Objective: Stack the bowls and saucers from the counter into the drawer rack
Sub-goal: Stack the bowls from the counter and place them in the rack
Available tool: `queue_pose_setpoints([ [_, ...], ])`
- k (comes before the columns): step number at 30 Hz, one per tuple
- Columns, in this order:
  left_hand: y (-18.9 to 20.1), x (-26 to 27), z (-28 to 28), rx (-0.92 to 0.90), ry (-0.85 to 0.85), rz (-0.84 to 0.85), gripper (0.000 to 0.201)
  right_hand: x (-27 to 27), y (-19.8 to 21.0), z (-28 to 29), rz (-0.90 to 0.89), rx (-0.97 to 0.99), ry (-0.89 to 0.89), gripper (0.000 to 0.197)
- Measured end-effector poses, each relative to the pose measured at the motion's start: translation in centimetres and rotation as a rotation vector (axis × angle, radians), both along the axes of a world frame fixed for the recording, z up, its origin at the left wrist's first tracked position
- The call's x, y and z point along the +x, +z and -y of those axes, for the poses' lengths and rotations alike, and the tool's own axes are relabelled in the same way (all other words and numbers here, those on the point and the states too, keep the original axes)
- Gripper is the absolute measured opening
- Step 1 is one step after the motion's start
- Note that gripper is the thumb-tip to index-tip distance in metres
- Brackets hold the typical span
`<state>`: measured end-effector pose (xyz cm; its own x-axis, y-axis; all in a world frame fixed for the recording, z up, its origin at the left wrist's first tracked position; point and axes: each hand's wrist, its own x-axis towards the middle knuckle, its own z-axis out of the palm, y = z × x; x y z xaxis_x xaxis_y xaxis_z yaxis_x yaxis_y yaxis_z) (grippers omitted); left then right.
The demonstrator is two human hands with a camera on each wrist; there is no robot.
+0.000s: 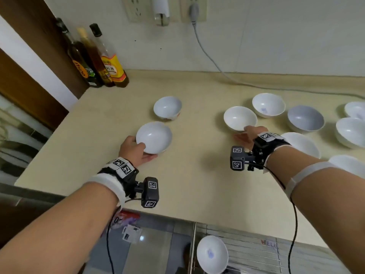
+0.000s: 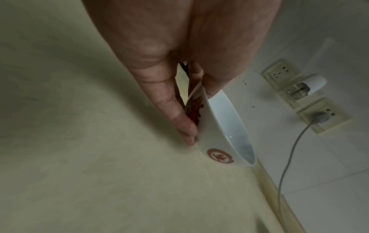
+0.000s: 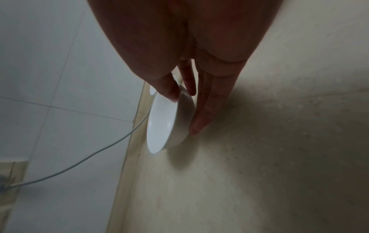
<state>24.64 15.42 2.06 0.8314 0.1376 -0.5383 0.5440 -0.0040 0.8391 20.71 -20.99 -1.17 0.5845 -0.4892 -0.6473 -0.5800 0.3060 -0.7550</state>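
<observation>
My left hand (image 1: 143,148) grips a white bowl (image 1: 154,137) at the counter's middle left, thumb on the near rim and fingers underneath. The left wrist view shows red marks on this bowl (image 2: 219,130), pinched in the left hand (image 2: 200,112) and tilted close to the counter. My right hand (image 1: 243,133) holds a plain white bowl (image 1: 240,118) the same way; in the right wrist view the right hand (image 3: 184,112) has its thumb inside the rim of that bowl (image 3: 165,119). In the drawer rack (image 1: 246,252) below, one bowl (image 1: 212,254) stands on edge.
Several more white bowls sit on the beige counter (image 1: 197,184), one (image 1: 167,108) behind the left bowl and the others (image 1: 305,118) at the right. Three bottles (image 1: 94,60) stand at the back left. A grey cable (image 1: 217,66) runs from a wall socket along the back edge.
</observation>
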Motion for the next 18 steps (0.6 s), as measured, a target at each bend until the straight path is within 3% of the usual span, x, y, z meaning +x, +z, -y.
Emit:
queue_pose_setpoints([
  [7, 4.1, 7.5, 5.0, -0.083, -0.021, 0.073, 0.026, 0.4, 4.6, -0.1, 0.082, 0.023, -0.073, 0.033],
  [11, 3.7, 11.3, 6.4, -0.037, -0.004, 0.071, 0.039, 1.5, 6.9, 2.6, 0.190, -0.071, -0.205, 0.023],
  [13, 3.0, 12.5, 6.8, 0.015, -0.010, 0.067, 0.044, 1.8, 7.1, 4.4, 0.155, -0.110, -0.238, 0.028],
  [16, 2.2, 13.4, 7.1, 0.084, -0.028, 0.035, 0.044, 1.7, 6.6, 6.3, 0.065, -0.159, -0.158, 0.057],
  [18, 1.8, 13.7, 7.4, 0.094, -0.036, 0.028, 0.039, 1.8, 5.9, 7.1, 0.094, -0.151, -0.137, 0.057],
])
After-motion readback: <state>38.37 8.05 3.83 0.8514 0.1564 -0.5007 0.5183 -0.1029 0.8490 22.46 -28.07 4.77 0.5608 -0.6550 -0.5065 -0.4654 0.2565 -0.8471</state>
